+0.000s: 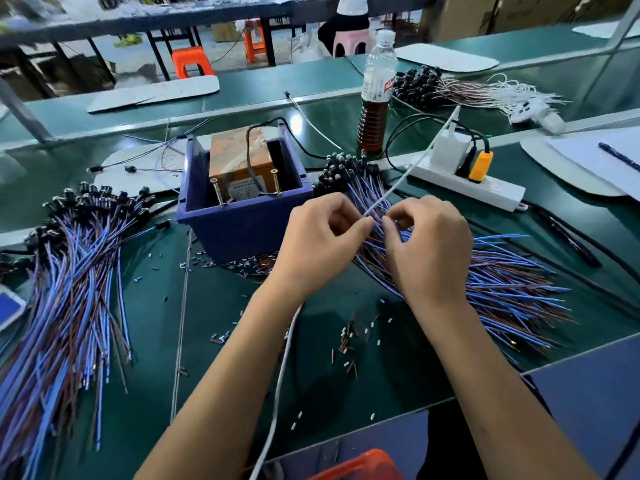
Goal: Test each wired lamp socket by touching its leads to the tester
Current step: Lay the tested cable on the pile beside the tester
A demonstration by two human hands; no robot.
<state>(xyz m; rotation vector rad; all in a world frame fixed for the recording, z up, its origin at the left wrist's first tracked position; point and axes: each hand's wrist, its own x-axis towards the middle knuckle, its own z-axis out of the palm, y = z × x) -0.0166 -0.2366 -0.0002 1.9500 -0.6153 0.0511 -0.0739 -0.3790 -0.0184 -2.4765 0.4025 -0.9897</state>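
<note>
Green matting covers the table (214, 306), and the widest open room lies near its front edge, between the forearms, strewn only with cut insulation bits (349, 341). Next in size, the untested pile of wired sockets (467, 271) fans out on the right under both hands, while another pile (76, 271) lies well apart on the left. Between them sits the blue tester bin (242, 216), two upright screws (218, 192) at its near rim, apparently the contacts. The left hand (318, 237) and right hand (429, 244) both show a curled grip, fingertips pinching leads at the pile's top. To do this well, I'd tease one pair free before lifting, then travel left low, clearing the white cable (388, 194) crossing above
</note>
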